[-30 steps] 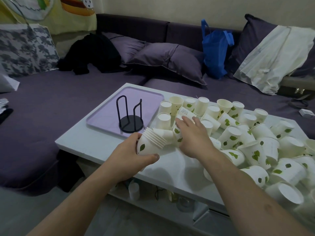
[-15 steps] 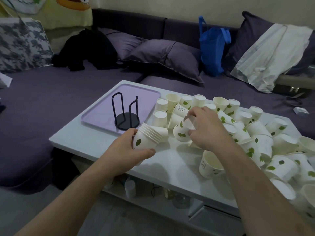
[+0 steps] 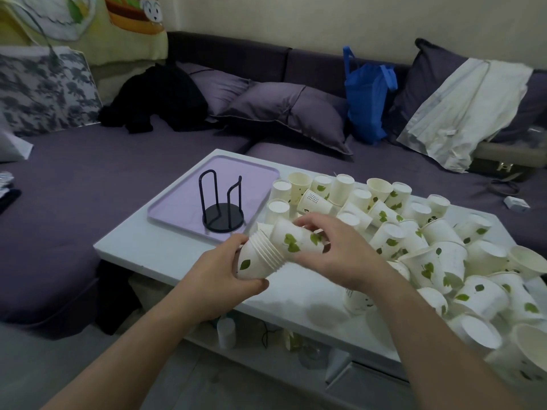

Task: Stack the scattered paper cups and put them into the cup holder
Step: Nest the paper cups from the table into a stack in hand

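Stack (image 3: 260, 255) sideways, rims rightward

Your paper cups (image 3: 438, 255) look matt white with printed green leaves; the cup holder (image 3: 221, 202) is black wire, seemingly metal, with a dull sheen; the lilac tray (image 3: 177, 199) looks like smooth plastic; the table (image 3: 154, 247) is smooth white; sofa (image 3: 59, 179) in purple cloth.

The loose cup's (image 3: 291, 239) mouth is being hidden by the right hand (image 3: 334, 255). Cups (image 3: 532, 355) at the near right are being cut off by the frame edge.
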`<state>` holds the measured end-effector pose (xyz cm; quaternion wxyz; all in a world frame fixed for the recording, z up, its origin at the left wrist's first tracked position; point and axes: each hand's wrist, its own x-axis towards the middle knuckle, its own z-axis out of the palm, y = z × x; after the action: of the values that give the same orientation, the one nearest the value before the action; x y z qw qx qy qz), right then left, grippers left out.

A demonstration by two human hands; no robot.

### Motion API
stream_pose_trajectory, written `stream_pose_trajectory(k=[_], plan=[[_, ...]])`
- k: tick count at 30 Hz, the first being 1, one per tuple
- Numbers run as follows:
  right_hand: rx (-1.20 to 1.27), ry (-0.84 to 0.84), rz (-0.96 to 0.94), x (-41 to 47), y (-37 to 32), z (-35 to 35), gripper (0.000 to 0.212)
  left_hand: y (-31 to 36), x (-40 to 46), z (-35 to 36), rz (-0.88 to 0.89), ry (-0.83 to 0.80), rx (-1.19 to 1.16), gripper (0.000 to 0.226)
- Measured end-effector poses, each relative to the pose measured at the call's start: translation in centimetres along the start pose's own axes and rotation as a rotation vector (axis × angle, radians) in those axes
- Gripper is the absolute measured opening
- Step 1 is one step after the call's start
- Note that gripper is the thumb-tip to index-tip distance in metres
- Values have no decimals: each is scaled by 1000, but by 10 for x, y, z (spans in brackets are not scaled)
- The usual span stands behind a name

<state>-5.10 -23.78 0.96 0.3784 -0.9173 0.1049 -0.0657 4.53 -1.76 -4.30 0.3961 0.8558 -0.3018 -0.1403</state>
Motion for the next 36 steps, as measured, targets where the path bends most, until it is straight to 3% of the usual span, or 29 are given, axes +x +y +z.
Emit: stream_pose_trajectory(k=[3,8,12,15,17,22,28,32,36], plan=[[-168,-15,-60,-1,-5,6,55,0,-2,-1,50,-8,67,68],[-174,-69,-60,1,-2,13,92,-1,0,-2,52,-16,107,71],[28,57,-84,0,2,3,83,-4,4,-4,-14,4,81,63],[253,198,-16,-1,6,-3,75,-6,5,-2,-26,-25,55,62],[380,202,30,1,9,-2,66,-5,5,-1,-20,-42,36,61],[441,77,64,1,6,11,47,2,5,3,6,-54,-16,65],[340,-94,79,-2,-2,30,73,7,2,6,43,-55,-53,65],[325,-186,75,-6,-6,40,51,9,2,11,54,-53,-58,65],[301,-237,111,-12,-3,37,77,9,3,17,44,-74,-40,68]])
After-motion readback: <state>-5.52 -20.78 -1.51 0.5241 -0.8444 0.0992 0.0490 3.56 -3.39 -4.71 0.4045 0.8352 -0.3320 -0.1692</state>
